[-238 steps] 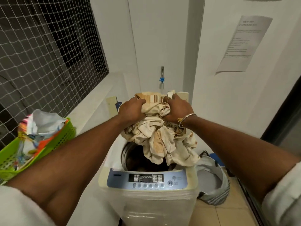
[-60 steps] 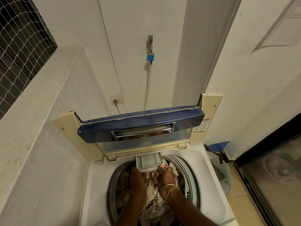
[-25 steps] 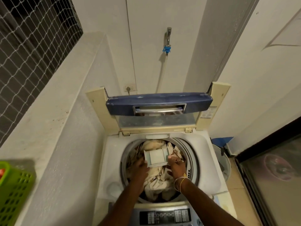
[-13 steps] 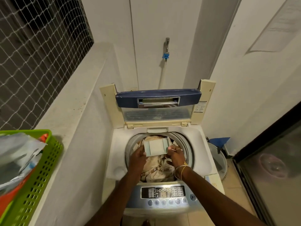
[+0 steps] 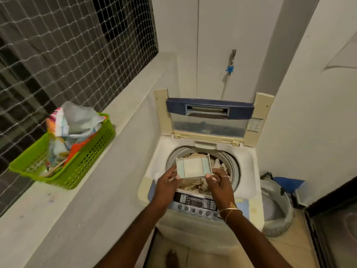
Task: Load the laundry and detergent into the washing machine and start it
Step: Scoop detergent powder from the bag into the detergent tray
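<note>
Head view: left hand [image 5: 167,182] and right hand [image 5: 218,180] each pinch an end of the small pale rectangular plastic detergent tray [image 5: 193,168] above the beige laundry [image 5: 195,185] heaped in the white top-loading washing machine [image 5: 249,163], where a tilt could drop it among the clothes.

Lime-green perforated basket [image 5: 92,151], navy lid band [image 5: 210,106], cream laundry [image 5: 195,185], white-and-teal tray [image 5: 193,168].

Green basket [image 5: 87,151] on ledge [image 5: 123,113], tap [image 5: 232,57] on wall
</note>
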A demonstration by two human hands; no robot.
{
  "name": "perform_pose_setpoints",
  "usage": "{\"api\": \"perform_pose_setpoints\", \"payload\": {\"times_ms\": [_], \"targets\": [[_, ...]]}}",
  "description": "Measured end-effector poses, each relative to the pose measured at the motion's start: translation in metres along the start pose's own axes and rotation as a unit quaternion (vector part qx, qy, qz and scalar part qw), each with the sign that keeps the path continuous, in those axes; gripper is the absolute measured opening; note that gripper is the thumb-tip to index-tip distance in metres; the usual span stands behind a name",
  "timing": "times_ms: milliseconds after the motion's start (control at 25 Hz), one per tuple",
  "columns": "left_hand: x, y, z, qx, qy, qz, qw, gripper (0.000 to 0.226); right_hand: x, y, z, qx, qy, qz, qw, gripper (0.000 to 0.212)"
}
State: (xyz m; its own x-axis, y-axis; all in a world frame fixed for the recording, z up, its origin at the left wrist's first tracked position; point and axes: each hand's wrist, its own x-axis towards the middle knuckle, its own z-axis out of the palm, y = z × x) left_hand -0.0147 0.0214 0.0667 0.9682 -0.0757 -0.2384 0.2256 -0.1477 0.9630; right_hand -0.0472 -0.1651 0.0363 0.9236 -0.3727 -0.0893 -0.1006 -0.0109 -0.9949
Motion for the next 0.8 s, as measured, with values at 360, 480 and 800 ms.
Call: {"api": "perform_pose_setpoints", "payload": {"times_ms": [360,480,800], "targets": [[-0.051,0.046,-0.053,-0.046,0.137,0.047,0.988,0.022,-0.003,-0.066,0.058,0.009,-0.105,-0.08,0.991,0.045],[-0.041,0.056,-0.073,-0.042,0.151,0.064,0.986,0.033,0.013,-0.081,0.092,0.005,-0.118,-0.097,0.988,0.041],[0.034,0.098,-0.109,0.02,0.192,0.078,0.978,0.064,0.126,-0.122,0.197,-0.083,-0.096,-0.156,0.98,0.029]]}}
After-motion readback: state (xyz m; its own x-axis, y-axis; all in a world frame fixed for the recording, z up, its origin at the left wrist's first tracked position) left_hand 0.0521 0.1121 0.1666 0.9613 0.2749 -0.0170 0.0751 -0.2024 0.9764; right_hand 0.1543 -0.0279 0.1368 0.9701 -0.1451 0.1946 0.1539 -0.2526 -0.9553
